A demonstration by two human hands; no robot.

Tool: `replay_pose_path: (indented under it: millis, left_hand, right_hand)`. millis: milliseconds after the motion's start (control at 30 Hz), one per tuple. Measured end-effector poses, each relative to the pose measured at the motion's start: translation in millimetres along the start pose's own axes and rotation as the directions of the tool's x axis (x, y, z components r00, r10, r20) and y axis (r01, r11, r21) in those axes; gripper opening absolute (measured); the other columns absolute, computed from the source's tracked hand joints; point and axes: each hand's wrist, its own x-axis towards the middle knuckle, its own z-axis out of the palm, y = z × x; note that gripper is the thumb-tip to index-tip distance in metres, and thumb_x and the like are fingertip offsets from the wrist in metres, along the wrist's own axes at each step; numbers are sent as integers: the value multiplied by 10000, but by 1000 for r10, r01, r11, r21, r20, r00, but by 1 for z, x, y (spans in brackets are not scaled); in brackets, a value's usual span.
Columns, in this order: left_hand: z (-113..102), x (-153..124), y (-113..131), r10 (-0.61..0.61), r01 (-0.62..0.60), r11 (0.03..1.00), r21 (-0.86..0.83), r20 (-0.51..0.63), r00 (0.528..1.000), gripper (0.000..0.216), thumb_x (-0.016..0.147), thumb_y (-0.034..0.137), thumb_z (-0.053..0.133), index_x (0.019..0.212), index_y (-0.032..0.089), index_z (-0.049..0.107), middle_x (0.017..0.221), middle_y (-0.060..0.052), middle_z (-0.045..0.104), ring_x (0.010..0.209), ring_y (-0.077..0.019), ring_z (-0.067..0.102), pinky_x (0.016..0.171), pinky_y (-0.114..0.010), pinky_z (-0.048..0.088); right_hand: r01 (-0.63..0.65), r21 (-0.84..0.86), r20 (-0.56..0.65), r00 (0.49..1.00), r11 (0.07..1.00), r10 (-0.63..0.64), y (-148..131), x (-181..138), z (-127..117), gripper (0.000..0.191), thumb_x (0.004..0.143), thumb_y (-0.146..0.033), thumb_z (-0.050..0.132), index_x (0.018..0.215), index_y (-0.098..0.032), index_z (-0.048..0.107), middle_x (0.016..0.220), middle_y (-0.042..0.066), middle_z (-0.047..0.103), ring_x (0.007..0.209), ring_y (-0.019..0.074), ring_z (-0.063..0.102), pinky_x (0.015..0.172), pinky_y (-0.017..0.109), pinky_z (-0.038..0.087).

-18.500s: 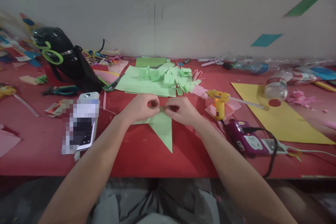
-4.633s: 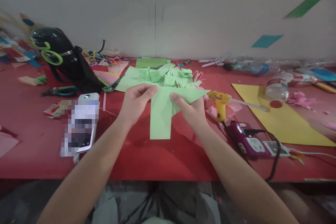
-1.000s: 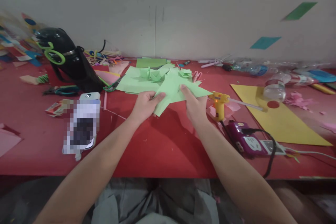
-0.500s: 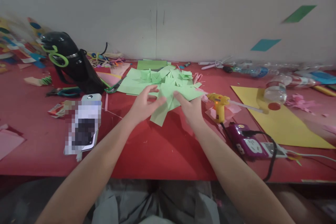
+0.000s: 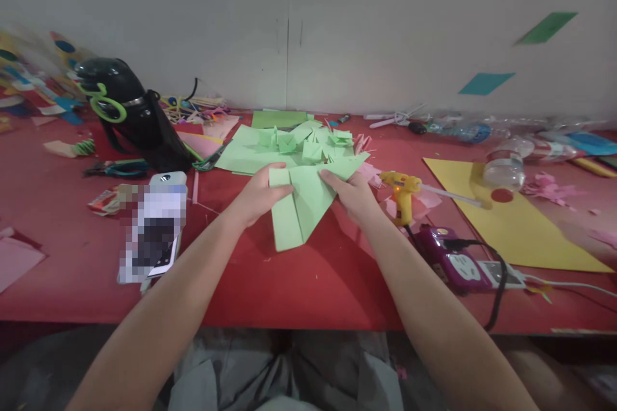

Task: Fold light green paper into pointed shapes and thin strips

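Observation:
Between my two hands is a folded sheet of light green paper, with a crease running down it and a pointed corner at its upper right. My left hand grips its left edge, thumb on top and fingers behind. On the right side, my right hand pinches the sheet with the thumb on its face; the other fingers are partly hidden. Just beyond the sheet, folded and cut green paper pieces lie on flat green sheets.
A yellow hot glue gun lies right of my hands, near a purple power strip and yellow paper. To the left are a phone, pliers and a black bottle. Plastic bottles lie back right.
The green paper has turned and come slightly nearer me, now showing a broader face. My left hand has moved from over the paper to its left edge. The right hand still holds it.

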Motion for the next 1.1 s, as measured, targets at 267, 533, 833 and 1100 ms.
replay_pose_path:
  millis: [267,533,833,1100]
  left_hand:
    - [-6,-3,14,-81,77,997,28,179,981,533,702,396,801,1160,163,660,1058,-111,722,963,-231,674,869,-347,499]
    - [-8,0,7,-62,38,992,122,200,978,491,680,370,801,1102,155,669,933,-82,726,879,-219,677,814,-338,487]
    - [-15,19,-11,195,-178,981,82,-327,925,590,721,188,684,1245,207,413,1052,-73,664,935,-230,681,797,-395,568]
    - [-12,3,2,580,-152,624,767,-324,748,947,665,179,776,1462,197,265,1566,-172,268,1476,-358,219,1195,-542,242]
  right_hand:
    - [-130,-203,151,975,970,163,-9,-3,-7,363,658,-450,832,872,-163,770,886,84,778,766,223,719,707,368,590]
    - [-49,-291,194,975,955,109,-13,-4,-5,407,652,-442,834,953,-185,741,917,57,763,784,205,706,669,322,575]
    - [-321,-81,90,941,944,327,-20,0,-13,334,676,-213,795,972,-199,640,963,38,697,828,138,659,696,242,573]
    - [-251,-293,-22,967,923,255,-4,5,-11,303,705,-246,678,1004,-201,685,844,18,676,740,162,631,688,303,519]
